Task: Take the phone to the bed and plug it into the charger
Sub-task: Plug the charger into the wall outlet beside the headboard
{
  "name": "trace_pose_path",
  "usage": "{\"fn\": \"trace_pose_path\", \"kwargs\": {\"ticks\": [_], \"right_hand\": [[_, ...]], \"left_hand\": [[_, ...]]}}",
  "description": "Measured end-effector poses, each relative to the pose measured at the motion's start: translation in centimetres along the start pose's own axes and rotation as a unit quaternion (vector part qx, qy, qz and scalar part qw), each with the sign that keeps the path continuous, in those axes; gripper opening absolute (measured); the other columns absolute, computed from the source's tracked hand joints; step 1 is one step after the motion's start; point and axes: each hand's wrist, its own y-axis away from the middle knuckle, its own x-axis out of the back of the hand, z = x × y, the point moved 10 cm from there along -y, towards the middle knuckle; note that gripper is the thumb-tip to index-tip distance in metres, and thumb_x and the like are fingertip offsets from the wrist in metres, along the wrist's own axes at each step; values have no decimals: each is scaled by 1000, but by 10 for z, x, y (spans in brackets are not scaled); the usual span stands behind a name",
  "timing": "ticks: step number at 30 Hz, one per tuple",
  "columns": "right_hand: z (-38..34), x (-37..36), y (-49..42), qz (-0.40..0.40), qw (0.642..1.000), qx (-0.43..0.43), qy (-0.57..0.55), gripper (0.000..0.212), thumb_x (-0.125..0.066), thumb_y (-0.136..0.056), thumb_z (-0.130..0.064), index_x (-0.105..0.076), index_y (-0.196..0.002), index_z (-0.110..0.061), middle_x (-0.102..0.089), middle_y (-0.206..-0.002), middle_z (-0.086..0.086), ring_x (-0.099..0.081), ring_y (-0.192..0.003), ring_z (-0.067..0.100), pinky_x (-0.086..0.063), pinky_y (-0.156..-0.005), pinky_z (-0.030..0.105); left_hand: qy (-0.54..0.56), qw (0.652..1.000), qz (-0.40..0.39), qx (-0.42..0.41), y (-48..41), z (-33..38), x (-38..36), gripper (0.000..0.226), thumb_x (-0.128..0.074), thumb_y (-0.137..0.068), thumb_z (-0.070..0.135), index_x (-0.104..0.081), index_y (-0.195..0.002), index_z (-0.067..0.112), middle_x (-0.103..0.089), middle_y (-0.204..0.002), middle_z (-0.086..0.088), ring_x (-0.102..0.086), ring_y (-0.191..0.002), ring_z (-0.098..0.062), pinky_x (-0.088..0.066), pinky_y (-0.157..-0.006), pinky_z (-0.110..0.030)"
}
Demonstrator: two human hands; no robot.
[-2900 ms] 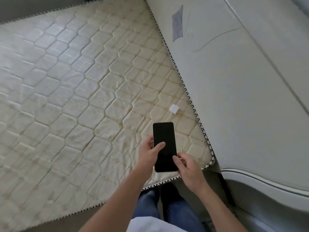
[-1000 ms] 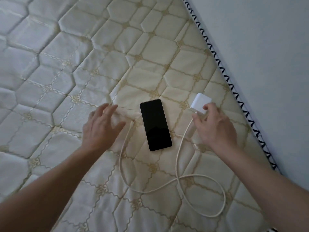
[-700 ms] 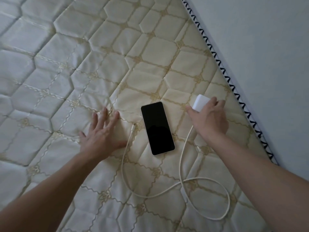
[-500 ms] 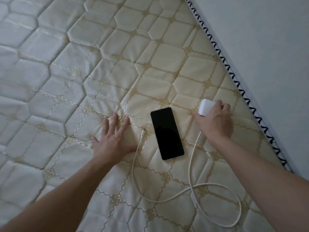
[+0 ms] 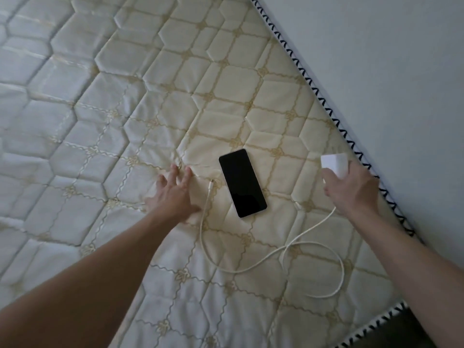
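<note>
The black phone (image 5: pixel 242 183) lies screen up on the quilted cream mattress (image 5: pixel 125 101), with nothing plugged into it. My right hand (image 5: pixel 351 189) holds the white charger block (image 5: pixel 335 164) lifted near the mattress's right edge, prongs pointing away. Its white cable (image 5: pixel 261 262) loops over the mattress below the phone and ends in a free plug (image 5: pixel 211 182) just left of the phone. My left hand (image 5: pixel 173 194) rests flat on the mattress with fingers spread, a little left of that plug.
A pale wall or headboard panel (image 5: pixel 376 71) runs along the mattress's right edge, which has black-and-white zigzag piping (image 5: pixel 324 101). The mattress's near corner (image 5: pixel 399 305) is at the lower right, with dark floor beyond.
My right hand has raised the charger block off the mattress and drawn it to the right, pulling the cable along. My left hand stays pressed flat. The phone has not moved.
</note>
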Motion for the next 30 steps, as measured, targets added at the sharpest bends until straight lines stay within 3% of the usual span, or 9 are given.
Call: {"fn": "trace_pose_path", "kwargs": {"ticks": [2, 4, 9, 13, 14, 17, 20, 26, 30], "right_hand": [[20, 30, 27, -11, 998, -44, -35, 47, -58, -72, -55, -63, -92, -13, -73, -79, 13, -70, -72, 34, -59, -74, 46], [27, 71, 59, -27, 995, -74, -64, 36, -61, -77, -50, -63, -93, -17, -73, -71, 9, -72, -58, 28, -62, -65, 46], [19, 185, 139, 4, 990, -76, -120, 15, -63, -88, -33, -56, -96, -23, -69, -72, 8, -65, -41, 12, -55, -41, 28], [31, 262, 199, 59, 983, -111, -131, 18, -64, -89, -32, -57, -93, -16, -64, -63, 2, -62, -44, 12, -45, -43, 11], [35, 279, 216, 75, 980, -117, -140, 19, -65, -85, -36, -57, -89, -20, -64, -64, 2, -63, -48, 14, -48, -48, 14], [67, 317, 262, 124, 964, -148, -184, 32, -61, -73, -57, -56, -81, -27, -69, -70, 3, -69, -61, 28, -59, -58, 42], [108, 342, 307, 176, 945, -178, -212, 44, -56, -73, -67, -61, -89, -27, -75, -74, 6, -71, -67, 29, -57, -65, 41], [201, 361, 367, 232, 874, -267, -332, 13, -67, -90, -25, -66, -94, -13, -70, -62, 6, -65, -48, 8, -47, -50, 16], [263, 357, 380, 267, 840, -307, -358, 9, -68, -88, -25, -67, -86, -16, -73, -67, 6, -64, -49, 8, -48, -48, 15]], "left_hand": [[-16, 1000, -2, -14, 21, 21, 16, 110, -69, -80, 55, 7, -155, 29, 10, -167, -1, -2, -152, -34, -23, -115, -66], [-13, 998, 37, -42, 64, 58, 45, 94, -61, -89, 47, 3, -156, 30, 5, -167, 3, -3, -153, -29, -21, -117, -63], [12, 968, 119, -220, 189, 180, 116, 70, -53, -95, 35, -16, -154, 33, -19, -164, 4, -16, -151, -23, -22, -120, -49], [29, 931, 147, -334, 287, 262, 150, 67, -51, -93, 31, -22, -153, 34, -24, -163, 6, -20, -150, -21, -20, -121, -46], [32, 921, 148, -359, 311, 279, 153, 67, -52, -93, 30, -22, -153, 34, -24, -163, 6, -21, -149, -21, -21, -121, -46], [25, 890, 137, -433, 381, 325, 152, 68, -56, -88, 25, -30, -150, 32, -33, -160, 3, -30, -146, -23, -28, -118, -47], [13, 847, 130, -515, 438, 363, 139, 68, -60, -79, 21, -42, -144, 27, -45, -152, -1, -42, -138, -24, -40, -109, -47], [-39, 771, 114, -626, 508, 434, 85, 68, -67, -73, 12, -52, -139, 20, -46, -152, -9, -44, -137, -33, -45, -104, -53], [-70, 733, 127, -664, 536, 481, 45, 86, -68, -75, 12, -31, -152, 25, -24, -164, -5, -24, -150, -27, -34, -114, -55]]}}
